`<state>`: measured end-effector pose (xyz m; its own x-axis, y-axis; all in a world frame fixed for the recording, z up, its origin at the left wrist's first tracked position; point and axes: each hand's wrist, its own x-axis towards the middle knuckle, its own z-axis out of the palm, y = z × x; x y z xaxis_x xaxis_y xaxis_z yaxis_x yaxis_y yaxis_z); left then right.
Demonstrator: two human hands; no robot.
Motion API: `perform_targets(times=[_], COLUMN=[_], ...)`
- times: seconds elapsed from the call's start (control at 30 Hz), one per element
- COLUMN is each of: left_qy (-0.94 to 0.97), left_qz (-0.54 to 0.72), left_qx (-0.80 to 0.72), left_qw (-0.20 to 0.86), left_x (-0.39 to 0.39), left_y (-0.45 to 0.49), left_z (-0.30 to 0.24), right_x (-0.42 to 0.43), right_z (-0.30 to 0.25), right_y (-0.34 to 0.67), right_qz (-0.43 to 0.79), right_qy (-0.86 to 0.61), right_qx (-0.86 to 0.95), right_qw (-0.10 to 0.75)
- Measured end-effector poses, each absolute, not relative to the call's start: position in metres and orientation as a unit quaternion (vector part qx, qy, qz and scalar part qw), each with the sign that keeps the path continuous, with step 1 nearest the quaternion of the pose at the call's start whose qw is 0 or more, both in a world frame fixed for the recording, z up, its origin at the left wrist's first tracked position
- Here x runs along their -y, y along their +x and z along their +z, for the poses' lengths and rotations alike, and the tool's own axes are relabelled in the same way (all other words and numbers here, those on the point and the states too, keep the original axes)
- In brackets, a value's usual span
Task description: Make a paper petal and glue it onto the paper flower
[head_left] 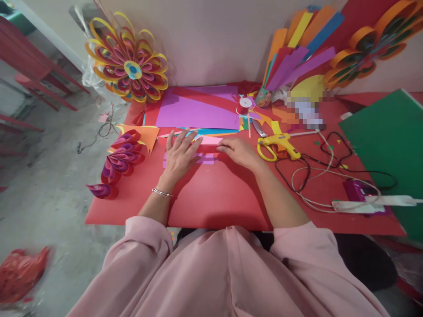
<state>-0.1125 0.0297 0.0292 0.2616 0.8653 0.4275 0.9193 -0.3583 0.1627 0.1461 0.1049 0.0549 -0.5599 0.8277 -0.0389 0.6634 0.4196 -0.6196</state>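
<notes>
My left hand [181,154], fingers spread, lies over the left part of a pink paper strip [211,140] and the red paper along its near edge. At the strip's right end, the fingertips of my right hand [239,152] are pinched together on the paper. Purple paper strips [206,159] lie flat just below, partly hidden by my left hand. Beyond the strip are blue and orange paper pieces [213,131]. Right of my right hand lie yellow-handled scissors [267,150] and a yellow glue gun [280,143].
Looped purple-and-red paper petals [122,158] stand on the left of the red table [218,198]. A purple sheet [198,108] and ribbon spool [243,105] lie behind. Cords [312,176] run right, near a green board [390,149]. A paper flower [132,66] leans at back left.
</notes>
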Motion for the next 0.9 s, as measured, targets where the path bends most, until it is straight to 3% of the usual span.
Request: perform_targets(times=[0.23, 0.33, 0.5, 0.63, 0.9], left_qy=[-0.822, -0.847, -0.862, -0.860, -0.848], left_qz=[-0.162, -0.131, -0.083, -0.099, -0.131], left_qx=[0.546, 0.514, 0.498, 0.496, 0.505], left_qw=[-0.010, -0.033, -0.055, -0.068, -0.089], left_x=[-0.011, 0.001, 0.008, 0.008, 0.008], left_y=[-0.099, -0.093, -0.093, -0.099, -0.104], left_z=[0.026, 0.020, 0.012, 0.012, 0.009], right_x=[-0.076, -0.061, -0.042, -0.039, -0.063], right_z=[0.033, 0.021, 0.011, 0.013, 0.029], right_y=[0.191, 0.202, 0.203, 0.198, 0.132], right_qz=[0.327, 0.267, 0.150, 0.086, 0.192], right_qy=[-0.507, -0.537, -0.566, -0.560, -0.497], right_qx=[0.775, 0.778, 0.803, 0.816, 0.838], right_qw=[0.188, 0.187, 0.111, 0.118, 0.118])
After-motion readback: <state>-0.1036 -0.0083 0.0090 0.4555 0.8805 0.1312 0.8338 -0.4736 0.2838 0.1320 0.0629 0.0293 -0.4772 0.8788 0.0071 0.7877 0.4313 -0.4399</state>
